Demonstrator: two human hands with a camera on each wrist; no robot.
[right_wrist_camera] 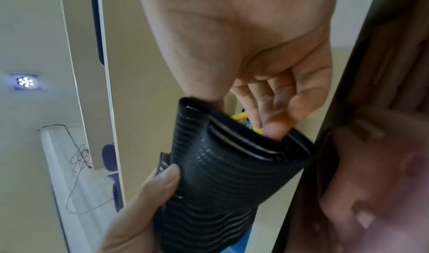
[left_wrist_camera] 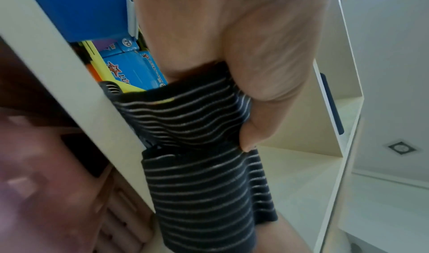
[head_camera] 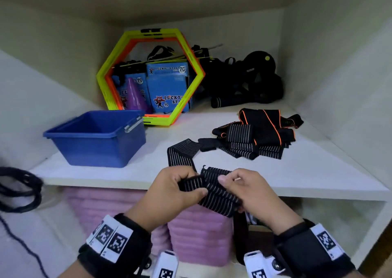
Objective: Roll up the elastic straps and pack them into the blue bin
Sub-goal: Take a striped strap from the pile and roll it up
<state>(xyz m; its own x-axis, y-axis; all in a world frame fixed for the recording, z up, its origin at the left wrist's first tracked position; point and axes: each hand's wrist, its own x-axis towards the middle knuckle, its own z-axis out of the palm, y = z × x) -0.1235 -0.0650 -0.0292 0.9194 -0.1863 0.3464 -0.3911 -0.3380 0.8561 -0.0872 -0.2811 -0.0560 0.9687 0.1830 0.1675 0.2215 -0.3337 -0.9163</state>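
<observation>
A white shelf (head_camera: pixel 318 171) sits inside a cream cupboard; a recessed ceiling light (right_wrist_camera: pixel 26 81) glows beyond its wall (head_camera: pixel 339 65).

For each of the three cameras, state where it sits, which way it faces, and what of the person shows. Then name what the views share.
Head: worn on the head, looking forward and down into a white cupboard shelf; both hands and banded wrists show, with the blue plastic bin at left.
Left wrist: looks along the left hand at its grip on the black white-striped elastic strap.
Right wrist: looks along the right hand; the left thumb shows too.
Shared: all three show the strap, held by both hands.
</observation>
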